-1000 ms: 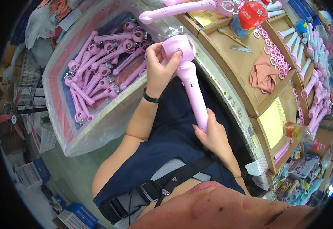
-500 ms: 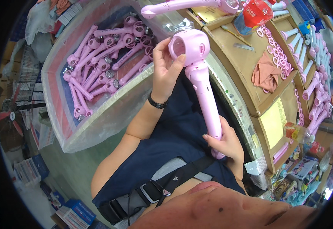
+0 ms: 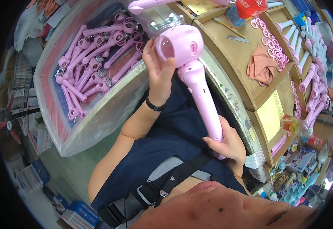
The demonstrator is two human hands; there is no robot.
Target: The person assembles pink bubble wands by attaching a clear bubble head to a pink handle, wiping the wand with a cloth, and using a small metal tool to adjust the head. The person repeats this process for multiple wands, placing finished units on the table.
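Both hands hold one pink handheld shower head (image 3: pixel 204 103) slantwise in front of my chest. My left hand (image 3: pixel 160 68) grips its round hollow head, thumb on the lower rim and fingers behind it. My right hand (image 3: pixel 229 143) is wrapped round the bottom of the handle. The wide round opening of the head faces left, and a small slot shows in its side. Fingers behind the head and under the handle are partly hidden.
On the left stands a large plastic-lined bin (image 3: pixel 93 122) with many similar pink pieces. Right of me, cardboard trays (image 3: pixel 246 91) hold pink rings (image 3: pixel 271 45), an orange cloth (image 3: pixel 264 65), a yellow sheet (image 3: pixel 271 114) and more pink handles (image 3: pixel 315 86). A clear bottle (image 3: pixel 296 125) lies beside them.
The head end of the shower head has shifted slightly left and up with my left hand. The surroundings have slid a little left in view. Both grips stay the same.
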